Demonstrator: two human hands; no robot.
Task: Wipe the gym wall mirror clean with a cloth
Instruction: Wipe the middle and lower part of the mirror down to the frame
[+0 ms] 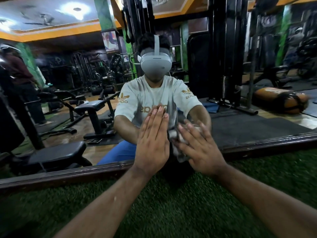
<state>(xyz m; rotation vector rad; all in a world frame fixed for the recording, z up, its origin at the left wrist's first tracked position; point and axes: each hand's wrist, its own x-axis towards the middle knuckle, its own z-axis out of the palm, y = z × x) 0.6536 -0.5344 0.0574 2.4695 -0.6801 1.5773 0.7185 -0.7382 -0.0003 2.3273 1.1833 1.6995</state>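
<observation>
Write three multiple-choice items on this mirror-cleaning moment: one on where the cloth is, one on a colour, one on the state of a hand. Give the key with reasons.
1. Where is the cloth?
A. on the green turf
B. under the right hand, against the mirror
C. draped over a bench

2. What colour is the floor covering in front of the mirror's frame?
A. green
B. red
C. white

3. How is the left hand held?
A. in a fist
B. gripping a bottle
C. flat, fingers straight and together

Key: 1 B, the right hand spreads over the cloth on the mirror; 2 A, the turf is green; 3 C, the left hand is open with fingers extended, holding nothing.
</observation>
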